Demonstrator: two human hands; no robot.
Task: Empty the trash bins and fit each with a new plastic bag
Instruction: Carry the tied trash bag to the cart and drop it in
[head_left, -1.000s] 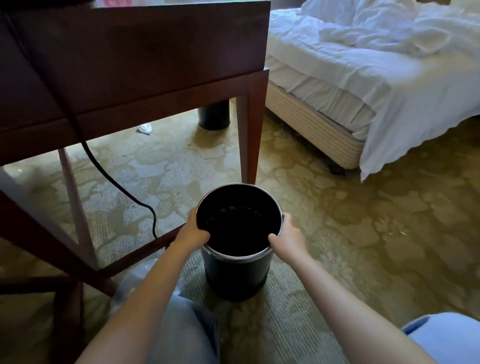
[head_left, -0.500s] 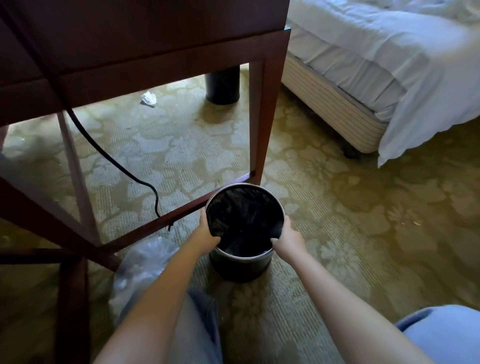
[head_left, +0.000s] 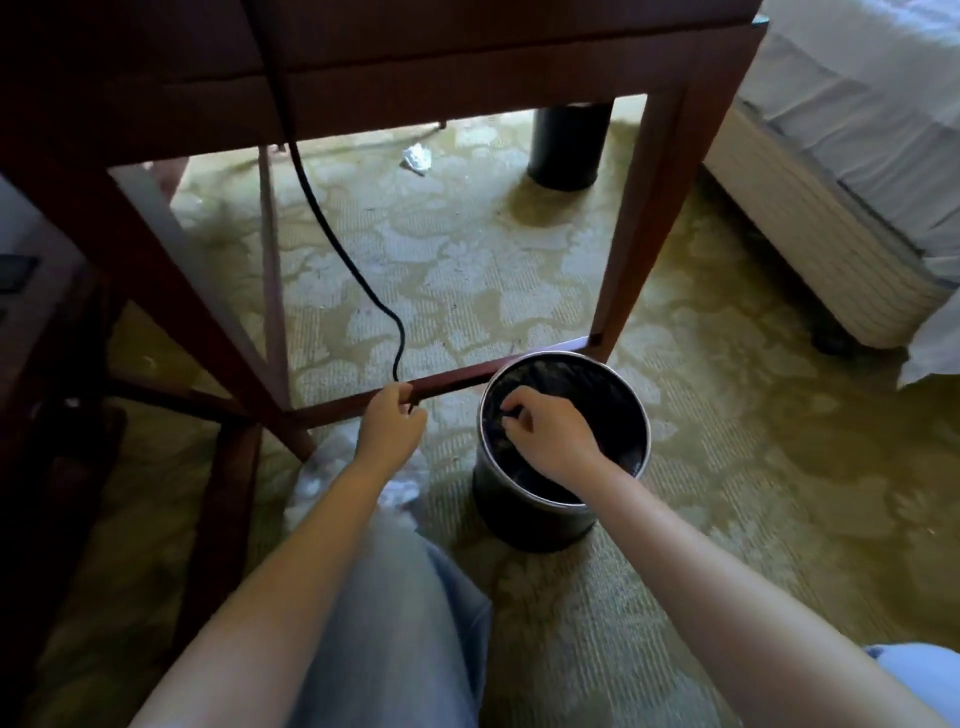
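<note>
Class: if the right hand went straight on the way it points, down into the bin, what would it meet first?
The black bag lining the bin. The right hand seems to pinch it with its fingers, though depth is unclear.

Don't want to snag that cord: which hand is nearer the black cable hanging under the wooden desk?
Left. The left hand sits just below the black cable's lower end, at the wooden crossbar; the right hand is farther right, inside the round black trash bin.
</note>
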